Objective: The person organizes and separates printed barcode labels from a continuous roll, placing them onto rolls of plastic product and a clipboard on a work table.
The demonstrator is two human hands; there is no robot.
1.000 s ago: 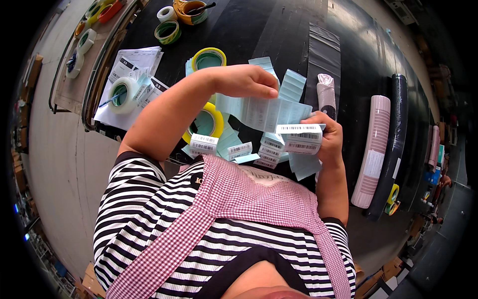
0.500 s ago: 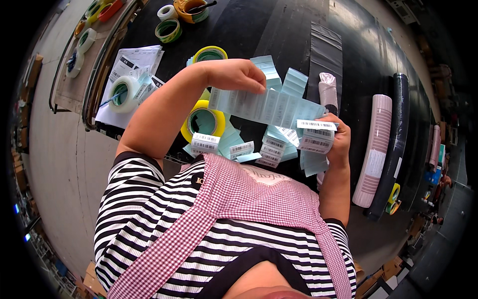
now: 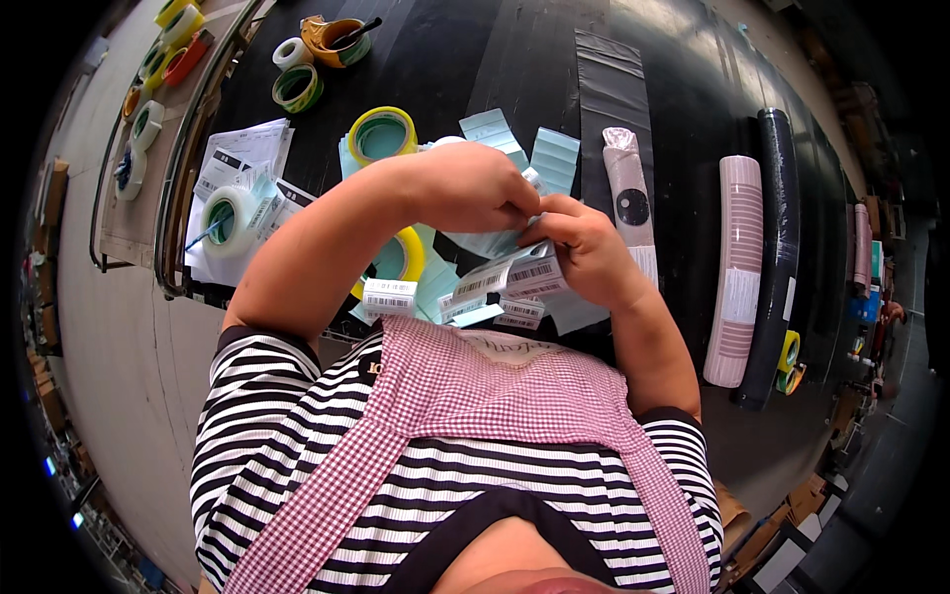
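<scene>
Both hands meet above the black table (image 3: 683,89): left hand (image 3: 470,188) and right hand (image 3: 584,247) pinch a barcode label strip (image 3: 510,279) (fingertips overlapping, partly hidden); tape rolls (image 3: 381,134) crowd the left side.

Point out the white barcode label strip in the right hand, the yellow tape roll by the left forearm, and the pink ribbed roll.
white barcode label strip (image 3: 510,279), head view, its middle.
yellow tape roll (image 3: 408,259), head view, right rim.
pink ribbed roll (image 3: 737,238), head view, upper half.

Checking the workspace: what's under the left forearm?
Under the left forearm a yellow tape roll pokes out, with pale blue label sheets beside it; the rest of that roll is covered.
</scene>
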